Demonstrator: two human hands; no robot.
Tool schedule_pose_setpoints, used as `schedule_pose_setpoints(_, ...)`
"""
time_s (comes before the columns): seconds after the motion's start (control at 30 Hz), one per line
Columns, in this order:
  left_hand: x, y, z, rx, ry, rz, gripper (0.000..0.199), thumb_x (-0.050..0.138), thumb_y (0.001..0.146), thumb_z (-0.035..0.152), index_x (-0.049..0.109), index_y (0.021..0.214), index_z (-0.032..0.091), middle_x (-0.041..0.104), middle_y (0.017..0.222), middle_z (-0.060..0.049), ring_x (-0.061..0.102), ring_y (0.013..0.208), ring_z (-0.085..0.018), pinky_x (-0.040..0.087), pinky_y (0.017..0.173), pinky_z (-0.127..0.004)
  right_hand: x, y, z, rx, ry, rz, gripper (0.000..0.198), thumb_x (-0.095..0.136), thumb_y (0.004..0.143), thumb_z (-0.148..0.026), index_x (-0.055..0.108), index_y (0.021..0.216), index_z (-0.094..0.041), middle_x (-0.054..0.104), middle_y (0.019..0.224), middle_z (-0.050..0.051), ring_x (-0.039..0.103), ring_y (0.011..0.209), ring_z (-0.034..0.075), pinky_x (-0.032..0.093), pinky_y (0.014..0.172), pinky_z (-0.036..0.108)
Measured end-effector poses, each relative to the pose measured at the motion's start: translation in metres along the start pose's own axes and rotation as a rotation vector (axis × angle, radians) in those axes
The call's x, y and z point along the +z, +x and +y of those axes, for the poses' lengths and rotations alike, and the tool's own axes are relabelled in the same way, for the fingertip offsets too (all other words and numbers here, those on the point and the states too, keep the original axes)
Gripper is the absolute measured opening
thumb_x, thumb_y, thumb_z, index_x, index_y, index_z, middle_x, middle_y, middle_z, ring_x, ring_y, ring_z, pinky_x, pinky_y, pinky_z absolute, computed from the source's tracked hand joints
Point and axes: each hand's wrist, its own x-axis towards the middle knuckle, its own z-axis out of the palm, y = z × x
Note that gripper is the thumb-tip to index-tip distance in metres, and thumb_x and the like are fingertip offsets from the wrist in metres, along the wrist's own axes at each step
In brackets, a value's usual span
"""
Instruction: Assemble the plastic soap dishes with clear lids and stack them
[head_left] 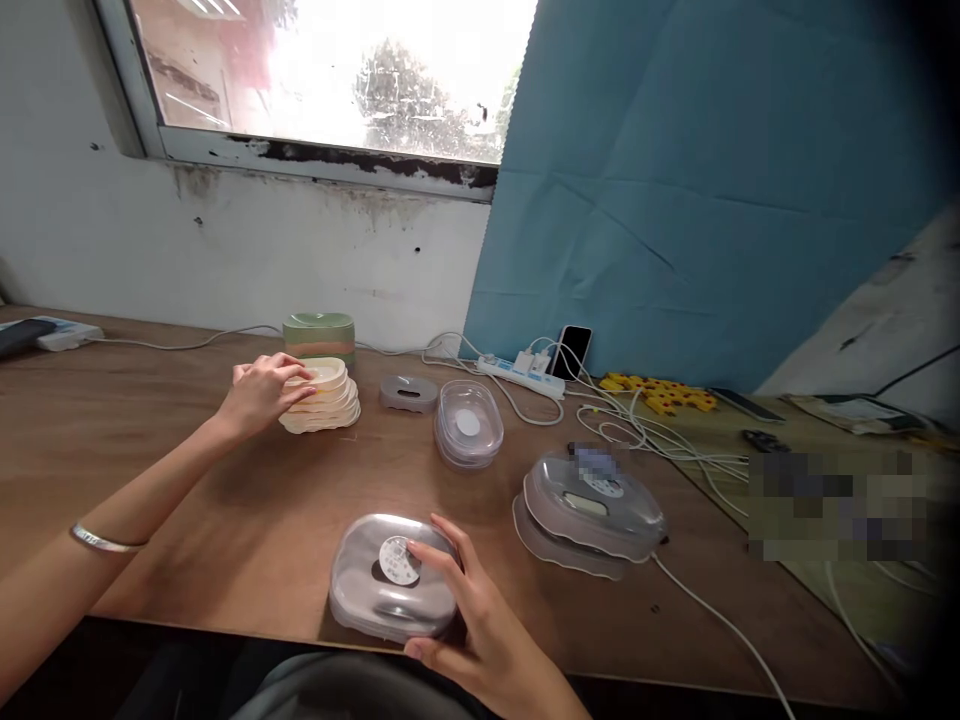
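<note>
At the near edge of the brown surface sits one transparent box bearing one round white label. The right hand grasps its right end, thumb at the near side, one fingertip on the label. Farther back on the left, the left hand has its fingers on the top of one stack of cream trays; I count at least five layers, but cannot tell whether it pinches the uppermost. One silver bracelet circles that wrist.

Just behind the stack stands one green box with an orange band. To its right come one small grey slotted piece and one pile of clear trays, two or more. Nearer on the right lie at least two grey see-through covers, one atop another. By the wall are one power strip and one upright phone.
</note>
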Motion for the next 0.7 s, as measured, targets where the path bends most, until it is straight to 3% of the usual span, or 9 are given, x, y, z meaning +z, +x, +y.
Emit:
schedule_pose_setpoints(0.1, -0.001, 0.003, 0.0, 0.008, 0.047, -0.018, 0.031, 0.05, 0.093, 0.042, 0.071, 0.089, 0.019, 0.063, 0.11, -0.008, 0.057, 0.101, -0.03, 0.038, 0.086, -0.045, 0.0, -0.001, -0.002, 0.0, 0.014, 0.01, 0.068, 0.071, 0.077, -0.031, 0.039, 0.137, -0.032, 0.018, 0.152, 0.008, 0.019, 0.144, 0.026, 0.026, 0.114, 0.04)
schedule_pose_setpoints(0.2, -0.005, 0.004, 0.004, 0.055, 0.077, -0.022, 0.044, 0.036, 0.099, 0.044, 0.068, 0.094, 0.014, 0.061, 0.108, -0.008, 0.056, 0.101, -0.027, 0.037, 0.087, -0.045, -0.001, 0.0, -0.004, -0.005, 0.037, 0.018, 0.068, 0.072, 0.076, -0.031, 0.041, 0.136, -0.031, 0.02, 0.151, 0.009, 0.021, 0.143, 0.026, 0.027, 0.113, 0.039)
schedule_pose_setpoints(0.3, -0.013, -0.001, 0.014, 0.071, 0.103, 0.022, 0.055, 0.026, 0.101, 0.045, 0.065, 0.097, 0.007, 0.059, 0.106, -0.012, 0.055, 0.1, -0.028, 0.037, 0.087, -0.047, -0.002, 0.001, -0.003, -0.026, 0.085, 0.05, 0.07, 0.076, 0.072, -0.033, 0.046, 0.134, -0.029, 0.028, 0.146, 0.01, 0.026, 0.14, 0.026, 0.028, 0.112, 0.039)
schedule_pose_setpoints(0.37, -0.02, -0.008, 0.023, 0.085, 0.109, 0.053, 0.049, 0.029, 0.102, 0.042, 0.064, 0.097, 0.008, 0.059, 0.106, -0.012, 0.055, 0.101, -0.028, 0.036, 0.088, -0.047, -0.002, 0.001, -0.001, -0.04, 0.148, 0.109, 0.071, 0.081, 0.066, -0.037, 0.052, 0.13, -0.029, 0.036, 0.14, 0.01, 0.033, 0.136, 0.028, 0.029, 0.111, 0.039)
schedule_pose_setpoints(0.53, -0.027, -0.054, 0.051, 0.249, 0.069, 0.143, 0.023, 0.042, 0.099, 0.027, 0.062, 0.093, 0.016, 0.064, 0.105, -0.008, 0.056, 0.102, -0.024, 0.034, 0.092, -0.043, 0.002, -0.003, 0.012, -0.049, 0.543, 0.409, 0.075, 0.079, 0.059, -0.059, 0.057, 0.123, -0.024, 0.049, 0.129, 0.012, 0.053, 0.118, 0.03, 0.043, 0.099, 0.039)
schedule_pose_setpoints(0.6, -0.018, -0.081, 0.067, 0.354, 0.053, 0.193, 0.021, 0.044, 0.098, 0.023, 0.061, 0.088, 0.017, 0.066, 0.1, -0.007, 0.058, 0.097, -0.024, 0.035, 0.09, -0.043, 0.004, -0.003, 0.016, -0.074, 0.722, 0.557, 0.079, 0.075, 0.062, -0.062, 0.051, 0.127, -0.027, 0.052, 0.129, 0.013, 0.056, 0.115, 0.029, 0.048, 0.093, 0.039)
schedule_pose_setpoints(0.7, 0.005, -0.118, 0.091, 0.483, 0.048, 0.216, 0.029, 0.039, 0.098, 0.014, 0.061, 0.08, 0.018, 0.068, 0.087, -0.005, 0.061, 0.089, -0.022, 0.035, 0.091, -0.044, 0.006, 0.0, 0.018, -0.117, 0.834, 0.799, 0.072, 0.071, 0.069, -0.061, 0.044, 0.129, -0.032, 0.052, 0.133, 0.011, 0.051, 0.122, 0.028, 0.046, 0.097, 0.042)
